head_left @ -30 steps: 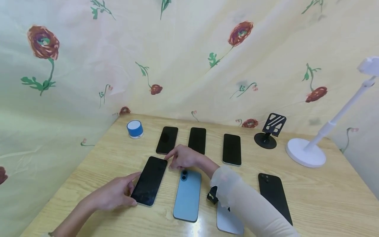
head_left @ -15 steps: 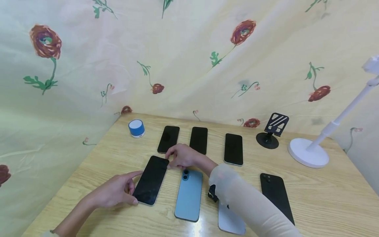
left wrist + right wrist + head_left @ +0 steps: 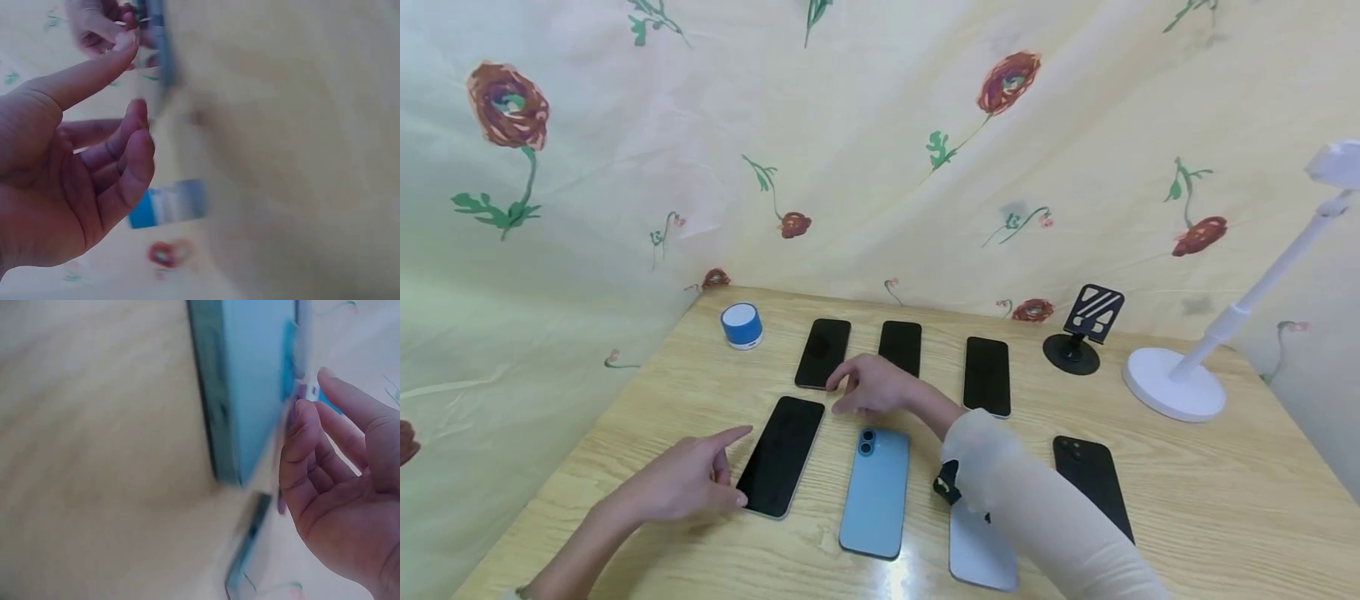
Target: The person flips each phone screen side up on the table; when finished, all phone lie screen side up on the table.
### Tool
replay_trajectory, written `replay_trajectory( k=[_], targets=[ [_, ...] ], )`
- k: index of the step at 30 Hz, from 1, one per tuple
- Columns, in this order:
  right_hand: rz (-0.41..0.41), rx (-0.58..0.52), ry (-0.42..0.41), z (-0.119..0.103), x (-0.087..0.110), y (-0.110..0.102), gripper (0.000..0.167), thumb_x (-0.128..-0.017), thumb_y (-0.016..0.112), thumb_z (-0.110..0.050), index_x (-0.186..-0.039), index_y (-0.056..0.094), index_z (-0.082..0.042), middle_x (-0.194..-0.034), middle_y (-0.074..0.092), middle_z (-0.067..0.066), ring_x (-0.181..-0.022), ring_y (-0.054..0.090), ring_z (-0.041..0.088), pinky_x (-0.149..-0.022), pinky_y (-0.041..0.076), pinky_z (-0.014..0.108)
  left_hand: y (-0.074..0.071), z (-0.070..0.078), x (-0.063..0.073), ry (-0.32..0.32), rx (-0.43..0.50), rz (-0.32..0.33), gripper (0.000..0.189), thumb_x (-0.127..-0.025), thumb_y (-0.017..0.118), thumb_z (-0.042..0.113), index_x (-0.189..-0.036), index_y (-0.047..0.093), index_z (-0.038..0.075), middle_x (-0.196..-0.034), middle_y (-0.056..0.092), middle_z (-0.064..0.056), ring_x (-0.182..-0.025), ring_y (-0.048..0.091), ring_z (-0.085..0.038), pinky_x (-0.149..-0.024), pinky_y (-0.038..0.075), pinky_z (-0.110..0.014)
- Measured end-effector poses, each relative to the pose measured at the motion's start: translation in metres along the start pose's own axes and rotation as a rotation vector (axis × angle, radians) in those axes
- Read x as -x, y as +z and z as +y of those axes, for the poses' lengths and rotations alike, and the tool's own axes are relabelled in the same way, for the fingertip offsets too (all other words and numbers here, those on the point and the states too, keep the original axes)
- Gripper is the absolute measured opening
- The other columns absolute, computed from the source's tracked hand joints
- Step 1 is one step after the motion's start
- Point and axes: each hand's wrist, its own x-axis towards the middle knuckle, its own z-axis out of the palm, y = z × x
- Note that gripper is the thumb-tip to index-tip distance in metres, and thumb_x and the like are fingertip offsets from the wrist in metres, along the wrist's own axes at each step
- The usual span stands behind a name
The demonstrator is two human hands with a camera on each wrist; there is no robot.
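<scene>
A smartphone with a dark screen (image 3: 781,457) lies face up on the wooden table, slightly slanted. At its lower left is my left hand (image 3: 688,479), index finger stretched out and lifted off the edge, thumb tip by the bottom corner; whether the thumb touches cannot be made out. The left wrist view shows this hand (image 3: 75,169) with nothing in its grasp. My right hand (image 3: 877,386) hovers past the phone's upper right corner, fingers loosely bent and holding nothing. Below it a light blue phone (image 3: 874,496) lies back up, seen close in the right wrist view.
Three dark-screened phones lie behind: left (image 3: 823,353), middle (image 3: 901,345) and right (image 3: 987,375). A pale phone (image 3: 982,546) sits partly under the right sleeve, a black phone (image 3: 1092,483) beyond it. Farther back stand a blue speaker-like cylinder (image 3: 742,327), black phone stand (image 3: 1078,333) and white lamp (image 3: 1176,385).
Both hands have come off the dark-screened phone's edges: the right hand moved up and right from its top corner, the left index finger lifted away to the left. The phone stayed nearly in place.
</scene>
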Motion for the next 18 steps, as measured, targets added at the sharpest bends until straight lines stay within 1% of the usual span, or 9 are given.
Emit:
replay_trajectory(
  k=[2,4,6,9,10,13,15,18],
  targets=[
    [0.024,0.01,-0.001,0.002,0.007,-0.01,0.03,-0.094,0.08,-0.014,-0.124,0.074,-0.011,-0.081,0.068,0.002,-0.059,0.062,0.017,-0.055,0.049,0.024,-0.001,0.011,0.002,0.007,-0.024,0.043,0.087,-0.086,0.088,0.026,-0.157,0.045,0.0,-0.08,0.06,0.005,-0.065,0.053,-0.013,-0.061,0.043,-0.025],
    [0.038,0.02,-0.006,0.004,0.016,-0.02,0.031,-0.095,0.079,-0.013,-0.125,0.074,-0.01,-0.083,0.071,0.006,-0.062,0.065,0.02,-0.056,0.05,0.025,0.001,0.025,0.003,0.039,-0.022,0.064,0.083,-0.088,0.086,0.028,-0.156,0.047,0.001,-0.082,0.062,0.006,-0.061,0.052,-0.012,-0.059,0.044,-0.026],
    [0.046,0.017,-0.007,0.007,0.027,-0.029,0.029,-0.096,0.078,-0.012,-0.124,0.074,-0.007,-0.084,0.072,0.009,-0.065,0.067,0.023,-0.059,0.053,0.026,0.007,0.041,0.003,0.072,-0.009,0.051,0.081,-0.089,0.086,0.029,-0.156,0.05,0.002,-0.087,0.064,0.008,-0.062,0.053,-0.011,-0.058,0.045,-0.025],
    [0.045,0.005,0.002,0.013,0.044,-0.038,0.024,-0.098,0.075,-0.012,-0.12,0.075,-0.004,-0.086,0.073,0.013,-0.067,0.068,0.023,-0.064,0.057,0.028,0.022,0.058,-0.001,0.148,0.01,0.009,0.079,-0.088,0.087,0.029,-0.153,0.052,0.001,-0.09,0.067,0.01,-0.064,0.055,-0.007,-0.06,0.046,-0.024],
    [0.042,0.002,0.007,0.016,0.049,-0.039,0.022,-0.098,0.074,-0.011,-0.118,0.076,-0.003,-0.086,0.074,0.012,-0.067,0.068,0.022,-0.065,0.058,0.029,0.028,0.062,-0.002,0.169,0.017,-0.005,0.079,-0.087,0.088,0.028,-0.152,0.053,0.0,-0.09,0.067,0.01,-0.064,0.055,-0.006,-0.06,0.046,-0.024],
    [0.022,-0.007,0.017,0.027,0.064,-0.041,0.018,-0.099,0.072,-0.01,-0.115,0.076,-0.003,-0.083,0.073,0.01,-0.067,0.065,0.018,-0.066,0.057,0.029,0.045,0.068,-0.008,0.197,0.035,-0.046,0.079,-0.087,0.088,0.03,-0.151,0.055,-0.001,-0.087,0.067,0.013,-0.065,0.055,-0.005,-0.061,0.045,-0.024],
    [0.002,-0.01,0.026,0.033,0.071,-0.04,0.018,-0.099,0.072,-0.009,-0.115,0.076,-0.003,-0.08,0.072,0.008,-0.066,0.062,0.017,-0.066,0.054,0.029,0.053,0.071,-0.012,0.19,0.047,-0.072,0.079,-0.086,0.089,0.031,-0.151,0.055,-0.001,-0.086,0.066,0.013,-0.066,0.055,-0.007,-0.062,0.045,-0.024],
    [-0.023,-0.004,0.037,0.04,0.079,-0.039,0.019,-0.097,0.072,-0.007,-0.116,0.076,-0.005,-0.076,0.068,0.005,-0.065,0.061,0.017,-0.067,0.052,0.029,0.063,0.074,-0.017,0.162,0.057,-0.104,0.083,-0.086,0.089,0.033,-0.152,0.053,-0.001,-0.085,0.066,0.013,-0.069,0.056,-0.009,-0.062,0.045,-0.024]
  ],
)
